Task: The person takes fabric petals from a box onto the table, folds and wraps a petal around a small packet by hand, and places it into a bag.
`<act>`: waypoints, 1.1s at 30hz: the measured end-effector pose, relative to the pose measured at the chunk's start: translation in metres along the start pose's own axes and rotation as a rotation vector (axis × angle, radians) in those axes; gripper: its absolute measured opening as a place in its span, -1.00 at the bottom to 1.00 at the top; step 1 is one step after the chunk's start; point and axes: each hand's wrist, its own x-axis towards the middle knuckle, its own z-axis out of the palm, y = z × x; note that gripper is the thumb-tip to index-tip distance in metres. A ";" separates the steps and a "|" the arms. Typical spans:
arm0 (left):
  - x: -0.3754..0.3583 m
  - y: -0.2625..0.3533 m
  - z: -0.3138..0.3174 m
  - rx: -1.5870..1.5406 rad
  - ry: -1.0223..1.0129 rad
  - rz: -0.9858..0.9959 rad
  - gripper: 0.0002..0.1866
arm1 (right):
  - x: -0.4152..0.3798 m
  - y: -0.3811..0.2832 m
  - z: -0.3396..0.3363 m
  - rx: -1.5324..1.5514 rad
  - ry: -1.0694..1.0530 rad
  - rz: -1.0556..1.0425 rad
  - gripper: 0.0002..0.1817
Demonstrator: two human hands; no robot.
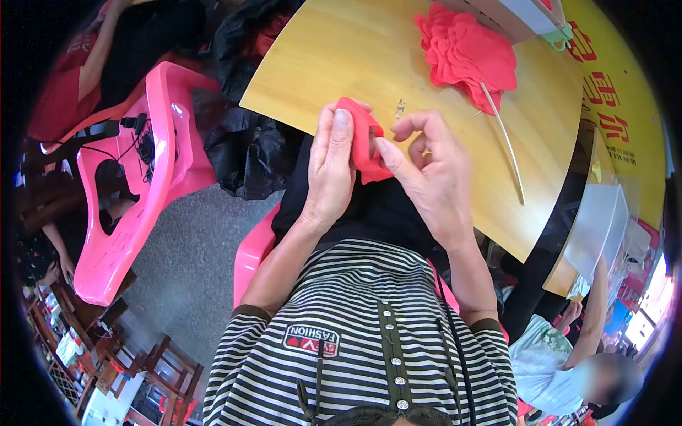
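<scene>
My left hand [330, 160] grips a folded piece of red cloth-like material [364, 145] above my lap, its thumb lying flat along the near side. My right hand [435, 167] is just to the right of it, fingers curled and apart. The right thumb tip touches the red piece's edge; the right index finger stands clear of it. Inside the fold is a darker gap whose contents I cannot make out. Farther off on the table lies a layered stack of red petal-shaped pieces [472, 53], with a thin pale stick [506, 145] reaching from it toward me.
The wooden table [320, 64] has its edge just past my hands. A cardboard box [497, 15] stands at its far side. On the left are a pink plastic chair [163, 163] with a dark cable and black plastic bags [249, 153]. Other people sit at left and right.
</scene>
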 end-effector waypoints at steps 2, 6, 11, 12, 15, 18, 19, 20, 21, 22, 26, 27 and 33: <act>-0.001 -0.003 0.002 0.199 -0.035 0.068 -0.65 | 0.004 0.008 0.011 -0.077 0.070 -0.122 -0.84; -0.002 -0.006 0.005 0.420 -0.077 0.101 -0.67 | 0.012 0.025 0.025 -0.186 0.197 -0.261 -0.86; 0.001 -0.008 0.006 0.336 -0.021 0.140 -0.70 | 0.008 0.021 0.021 0.257 0.085 -0.080 -0.91; 0.004 -0.009 0.001 0.278 -0.020 0.091 -0.70 | 0.008 0.019 0.019 0.318 0.048 -0.048 -0.91; 0.007 -0.007 0.002 0.123 -0.030 -0.048 -0.67 | 0.002 0.021 0.018 0.391 0.013 -0.051 -0.91; 0.010 -0.004 0.008 -0.011 -0.050 -0.124 -0.64 | 0.005 0.017 0.007 0.904 -0.084 0.250 -0.85; 0.011 -0.002 0.011 0.005 -0.050 -0.110 -0.64 | 0.005 0.022 0.007 0.988 -0.114 0.264 -0.81; 0.011 0.000 0.012 0.023 -0.049 -0.097 -0.64 | 0.005 0.022 0.007 0.988 -0.102 0.252 -0.82; 0.011 0.000 0.011 0.047 -0.044 -0.085 -0.64 | 0.003 0.022 0.008 0.990 -0.088 0.242 -0.82; 0.013 0.000 0.010 0.071 -0.041 -0.075 -0.63 | 0.002 0.022 0.009 0.992 -0.071 0.231 -0.81; 0.013 0.004 0.008 0.295 -0.084 0.007 -0.55 | 0.003 0.019 0.006 0.335 0.026 0.011 -0.75; 0.013 0.001 0.006 0.329 -0.092 0.031 -0.52 | 0.007 0.022 0.003 0.232 -0.027 -0.025 -0.75; 0.012 -0.003 -0.002 0.337 -0.111 0.032 -0.31 | 0.012 0.026 -0.001 0.298 -0.136 -0.042 -0.79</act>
